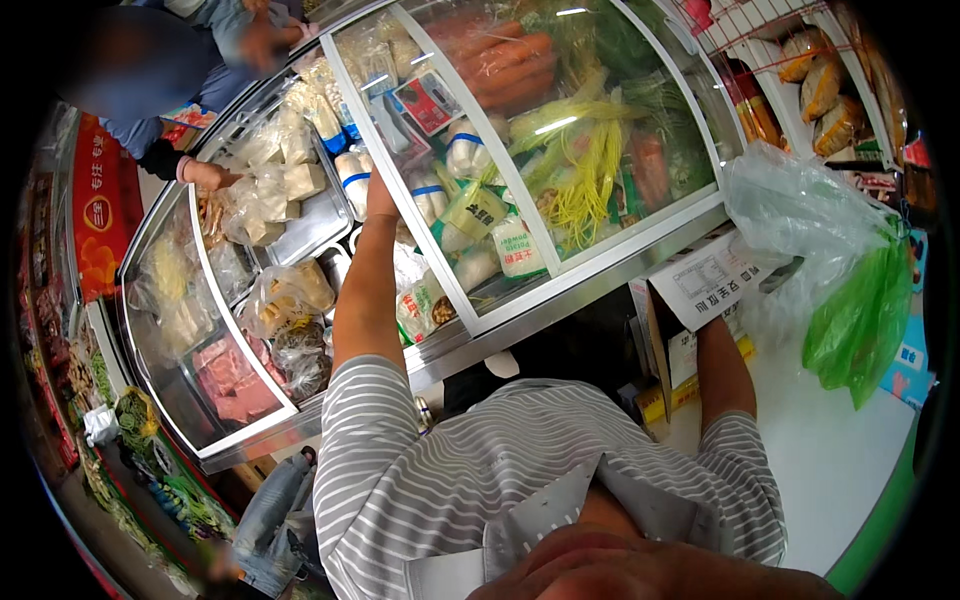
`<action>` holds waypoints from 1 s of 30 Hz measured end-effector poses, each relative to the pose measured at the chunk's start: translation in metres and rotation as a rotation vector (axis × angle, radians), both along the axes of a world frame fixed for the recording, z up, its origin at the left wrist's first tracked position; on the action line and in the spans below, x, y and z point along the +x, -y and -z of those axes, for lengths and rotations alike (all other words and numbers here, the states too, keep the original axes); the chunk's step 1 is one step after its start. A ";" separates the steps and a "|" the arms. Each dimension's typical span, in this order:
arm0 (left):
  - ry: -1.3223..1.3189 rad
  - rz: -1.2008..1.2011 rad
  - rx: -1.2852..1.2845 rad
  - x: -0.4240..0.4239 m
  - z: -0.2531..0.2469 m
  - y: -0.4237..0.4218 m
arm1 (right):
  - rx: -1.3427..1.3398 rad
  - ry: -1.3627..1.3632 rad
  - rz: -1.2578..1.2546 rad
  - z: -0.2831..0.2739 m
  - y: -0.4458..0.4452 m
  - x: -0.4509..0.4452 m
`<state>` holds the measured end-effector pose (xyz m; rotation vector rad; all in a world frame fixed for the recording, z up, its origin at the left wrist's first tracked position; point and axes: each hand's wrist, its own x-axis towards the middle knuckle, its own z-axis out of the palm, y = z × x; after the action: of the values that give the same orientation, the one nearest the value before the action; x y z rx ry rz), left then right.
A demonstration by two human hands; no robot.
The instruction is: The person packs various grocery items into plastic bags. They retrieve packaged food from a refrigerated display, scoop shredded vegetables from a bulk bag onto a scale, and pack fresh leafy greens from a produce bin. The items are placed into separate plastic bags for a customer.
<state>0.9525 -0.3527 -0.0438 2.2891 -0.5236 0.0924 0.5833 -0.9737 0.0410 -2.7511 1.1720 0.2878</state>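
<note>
My left hand point(381, 201) reaches through the open part of a glass-topped refrigerated display case point(420, 360). It is beside a pack of white mushrooms with a blue band point(355, 180); the door's white frame hides its fingers, so its grip is unclear. More banded mushrooms point(465, 150) lie under the glass to its right. Nearer me are a bag of potato powder point(517, 244) and a green-edged food packet point(420, 307). My right forearm point(724, 367) goes in behind the flap of a printed cardboard box point(701, 289), which conceals my right hand.
Across the case, another person's hand point(210, 176) touches bagged tofu point(259, 199). Pink meat point(236, 375) fills the case's left end. Carrots point(502, 64) lie under the right glass. Clear and green plastic bags point(859, 322) hang over the white counter point(825, 465) at right.
</note>
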 end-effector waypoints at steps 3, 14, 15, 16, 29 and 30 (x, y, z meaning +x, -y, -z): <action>0.275 0.167 0.083 0.000 -0.009 -0.002 | -0.013 -0.028 -0.001 0.000 0.004 -0.006; -0.330 -0.499 -0.261 -0.106 0.001 -0.084 | 0.012 -0.017 -0.139 0.008 -0.015 0.009; -0.254 -0.557 -0.243 -0.121 -0.001 -0.092 | 0.027 0.006 -0.163 0.009 -0.017 0.026; -0.281 -0.586 -0.169 -0.136 -0.010 -0.087 | 0.040 0.009 -0.179 0.008 -0.016 0.032; -0.336 -0.538 -0.322 -0.134 -0.088 -0.061 | 0.074 -0.228 -0.343 -0.049 -0.023 -0.074; -0.336 -0.544 -0.323 -0.133 -0.087 -0.064 | -0.002 -0.346 -0.395 -0.074 -0.038 -0.060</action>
<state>0.8191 -0.2889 0.0432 2.0117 0.2763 0.0510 0.5229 -0.9353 0.1152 -2.9968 0.6665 0.8318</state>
